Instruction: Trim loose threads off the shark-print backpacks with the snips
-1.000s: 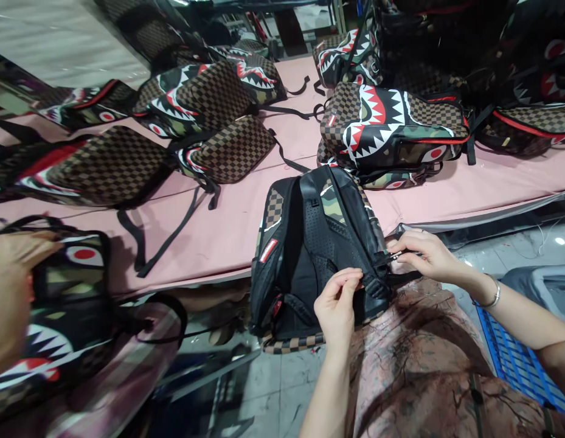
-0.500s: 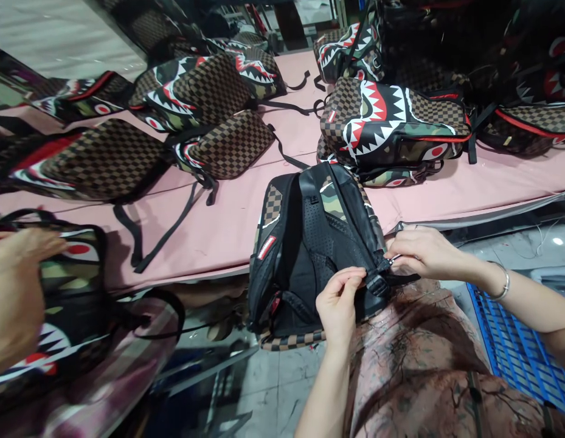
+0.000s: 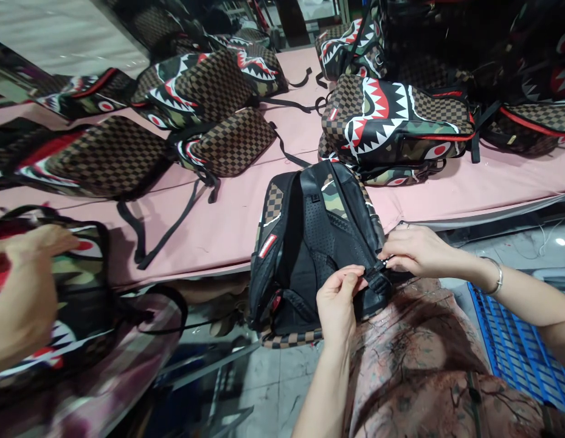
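A black backpack point(image 3: 314, 243) with checkered and camouflage panels leans against the table edge, its straps and padded back facing me. My left hand point(image 3: 339, 298) is closed in a pinch on the shoulder strap, at the left side of its black buckle point(image 3: 377, 277). On the other side of that buckle, my right hand point(image 3: 412, 250) pinches the black webbing. The fingertips hide the exact spot where the webbing meets the buckle. A bracelet is on my right wrist.
Several shark-mouth backpacks point(image 3: 396, 118) lie on the pink-covered table point(image 3: 232, 225). At the left, a co-worker's hand point(image 3: 22, 286) works at another backpack point(image 3: 81, 304). A blue plastic crate point(image 3: 514, 347) stands on the floor at my right.
My right hand has shifted slightly left, nearer the buckle, and the loose webbing tail shows less. My left hand has stayed nearly in place. The co-worker's hand and bag appear a little further right.
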Demonstrator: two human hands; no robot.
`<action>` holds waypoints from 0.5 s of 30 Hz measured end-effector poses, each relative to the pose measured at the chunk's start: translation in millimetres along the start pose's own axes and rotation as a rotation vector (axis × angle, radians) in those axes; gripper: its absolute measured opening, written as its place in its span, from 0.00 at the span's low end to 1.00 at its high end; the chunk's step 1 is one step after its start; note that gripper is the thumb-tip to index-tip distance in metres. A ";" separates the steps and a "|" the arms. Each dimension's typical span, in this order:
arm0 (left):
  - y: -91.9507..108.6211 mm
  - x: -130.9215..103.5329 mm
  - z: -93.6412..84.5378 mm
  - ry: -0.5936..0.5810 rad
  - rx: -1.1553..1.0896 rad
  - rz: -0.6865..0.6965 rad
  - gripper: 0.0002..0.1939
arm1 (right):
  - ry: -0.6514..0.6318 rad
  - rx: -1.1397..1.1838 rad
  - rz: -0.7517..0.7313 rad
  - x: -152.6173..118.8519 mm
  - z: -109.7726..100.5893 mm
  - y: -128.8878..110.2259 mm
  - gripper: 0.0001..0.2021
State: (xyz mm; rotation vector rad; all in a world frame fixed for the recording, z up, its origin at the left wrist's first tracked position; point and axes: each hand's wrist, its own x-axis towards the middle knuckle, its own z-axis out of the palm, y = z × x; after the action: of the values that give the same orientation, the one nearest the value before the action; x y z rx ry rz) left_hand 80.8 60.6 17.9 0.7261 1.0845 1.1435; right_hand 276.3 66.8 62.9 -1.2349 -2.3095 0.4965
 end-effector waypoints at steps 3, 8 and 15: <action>6.5 0.3 0.0 -0.028 -0.153 -0.070 0.16 | 0.110 0.315 0.189 -14.6 15.5 4.3 0.09; 17.4 5.4 2.7 -0.155 -0.260 -0.142 0.27 | 0.209 0.672 0.358 -37.4 58.9 -2.7 0.24; 18.9 21.5 -3.5 -0.130 0.232 -0.101 0.20 | 0.270 0.181 0.261 -37.4 75.0 -13.7 0.04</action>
State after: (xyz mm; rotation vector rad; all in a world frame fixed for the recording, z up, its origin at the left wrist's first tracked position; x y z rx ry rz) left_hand 71.8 86.3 27.3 0.9037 1.1418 0.8810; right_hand 243.2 21.0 -0.5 -1.4248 -1.8495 0.5742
